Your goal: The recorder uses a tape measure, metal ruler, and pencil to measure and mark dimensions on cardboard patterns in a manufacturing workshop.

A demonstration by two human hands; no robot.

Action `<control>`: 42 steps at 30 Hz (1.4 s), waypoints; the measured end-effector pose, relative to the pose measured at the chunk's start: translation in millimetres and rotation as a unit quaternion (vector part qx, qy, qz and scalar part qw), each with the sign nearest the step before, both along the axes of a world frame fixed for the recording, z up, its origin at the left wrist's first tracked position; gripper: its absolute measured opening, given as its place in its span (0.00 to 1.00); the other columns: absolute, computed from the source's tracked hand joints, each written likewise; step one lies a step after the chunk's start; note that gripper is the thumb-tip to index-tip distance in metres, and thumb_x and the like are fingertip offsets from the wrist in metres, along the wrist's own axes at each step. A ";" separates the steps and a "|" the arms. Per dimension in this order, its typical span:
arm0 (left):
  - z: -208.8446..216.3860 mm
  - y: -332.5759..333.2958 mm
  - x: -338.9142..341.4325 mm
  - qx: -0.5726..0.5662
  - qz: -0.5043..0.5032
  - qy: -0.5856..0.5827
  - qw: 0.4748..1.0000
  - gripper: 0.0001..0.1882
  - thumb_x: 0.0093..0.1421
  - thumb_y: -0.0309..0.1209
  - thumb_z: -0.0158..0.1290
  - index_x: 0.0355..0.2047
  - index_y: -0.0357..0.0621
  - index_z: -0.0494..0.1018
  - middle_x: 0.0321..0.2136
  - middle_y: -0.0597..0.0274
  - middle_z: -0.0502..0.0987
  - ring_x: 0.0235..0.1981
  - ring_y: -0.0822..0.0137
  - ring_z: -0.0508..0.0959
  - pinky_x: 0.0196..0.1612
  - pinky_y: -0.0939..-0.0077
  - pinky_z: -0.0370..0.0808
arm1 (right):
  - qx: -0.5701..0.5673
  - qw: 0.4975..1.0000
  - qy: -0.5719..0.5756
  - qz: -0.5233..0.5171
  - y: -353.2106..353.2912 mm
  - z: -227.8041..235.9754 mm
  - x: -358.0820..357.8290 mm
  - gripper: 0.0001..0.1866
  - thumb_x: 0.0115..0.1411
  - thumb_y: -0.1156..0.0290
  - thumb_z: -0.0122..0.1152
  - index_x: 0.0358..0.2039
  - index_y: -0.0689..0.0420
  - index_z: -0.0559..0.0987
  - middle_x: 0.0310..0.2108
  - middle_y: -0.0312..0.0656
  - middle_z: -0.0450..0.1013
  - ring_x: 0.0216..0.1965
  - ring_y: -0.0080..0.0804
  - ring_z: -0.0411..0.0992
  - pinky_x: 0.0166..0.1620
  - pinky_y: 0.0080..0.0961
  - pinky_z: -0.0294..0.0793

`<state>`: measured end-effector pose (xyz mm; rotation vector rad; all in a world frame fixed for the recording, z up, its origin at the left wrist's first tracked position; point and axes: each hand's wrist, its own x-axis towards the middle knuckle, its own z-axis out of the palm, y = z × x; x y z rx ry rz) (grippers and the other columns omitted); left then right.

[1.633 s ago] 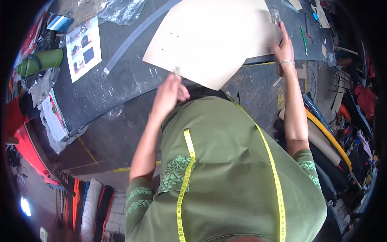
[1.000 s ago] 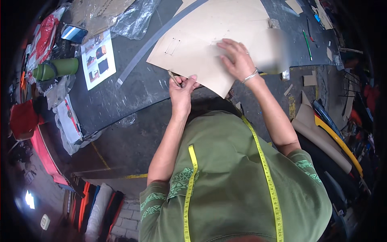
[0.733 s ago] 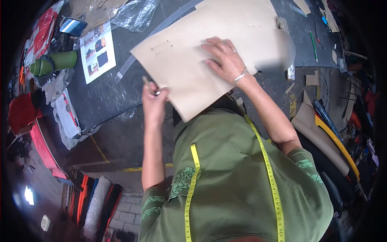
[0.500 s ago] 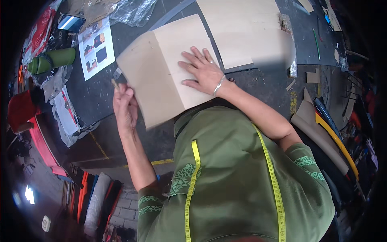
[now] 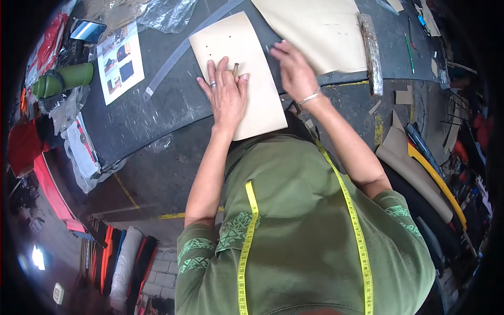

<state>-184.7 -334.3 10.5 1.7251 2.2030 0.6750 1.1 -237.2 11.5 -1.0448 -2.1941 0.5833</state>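
Observation:
A folded sheet of tan card [image 5: 252, 79] lies on the dark table in front of me, narrow and long, with several small dark dots near its far left part. My left hand [image 5: 227, 100] presses on it with the fingers spread. A short brownish stick [image 5: 235, 68], its kind unclear, is tucked between the fingers of this hand. My right hand [image 5: 297, 73] is just off the card's right edge, slightly blurred, with its fingers stretched out and nothing seen in them.
A larger tan sheet [image 5: 320, 37] lies at the far right beside a tape-wrapped bar [image 5: 371, 55]. Along the left are a clear ruler [image 5: 181, 50], a printed picture sheet [image 5: 121, 63], a green bottle [image 5: 65, 80] and a phone [image 5: 88, 30]. Rolled materials [image 5: 417, 178] stand at right.
The card was half open and is now folded over, flat. My left hand moved right onto it with the stick; my right hand lifted off and shifted right.

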 end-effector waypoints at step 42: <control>20.9 90.5 -57.8 0.091 0.015 -0.331 0.939 0.14 0.71 0.34 0.55 0.47 0.37 0.81 0.42 0.56 0.79 0.39 0.66 0.84 0.45 0.75 0.80 | -0.020 0.895 -0.418 0.153 53.1 34.1 -73.2 0.57 0.44 0.39 0.77 0.71 0.50 0.64 0.71 0.40 0.59 0.75 0.37 0.52 0.75 0.55 0.49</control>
